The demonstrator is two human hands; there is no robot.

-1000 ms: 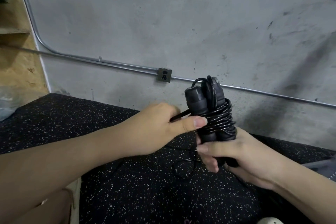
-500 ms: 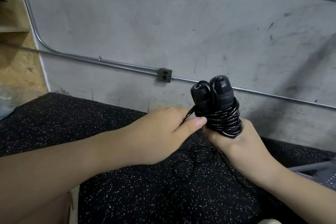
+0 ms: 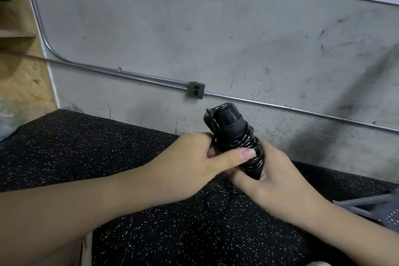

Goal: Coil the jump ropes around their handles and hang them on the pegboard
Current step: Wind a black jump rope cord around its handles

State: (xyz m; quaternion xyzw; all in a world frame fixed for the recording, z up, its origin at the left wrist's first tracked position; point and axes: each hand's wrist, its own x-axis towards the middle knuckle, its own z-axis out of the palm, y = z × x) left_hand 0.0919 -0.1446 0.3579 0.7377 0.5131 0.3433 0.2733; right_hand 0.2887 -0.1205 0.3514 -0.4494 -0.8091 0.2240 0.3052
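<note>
A black jump rope (image 3: 232, 134) is held upright in mid-view, its two handles side by side with glossy cord coiled tightly around them. My right hand (image 3: 269, 177) grips the lower ends of the handles from the right. My left hand (image 3: 194, 164) holds the bundle from the left, thumb laid across the coils and fingers curled behind it. A short loose loop of cord (image 3: 216, 203) hangs below the hands over the floor. No pegboard is in view.
Black speckled rubber flooring (image 3: 86, 153) lies below. A grey concrete wall carries a metal conduit (image 3: 129, 74) and an outlet box (image 3: 196, 90). Plywood shelving (image 3: 15, 54) stands at left. A grey metal object (image 3: 371, 207) lies at right.
The bundle has dropped lower and tilted left. My left hand has moved from pulling the cord beside it to closing around the coils, thumb pressed across them.
</note>
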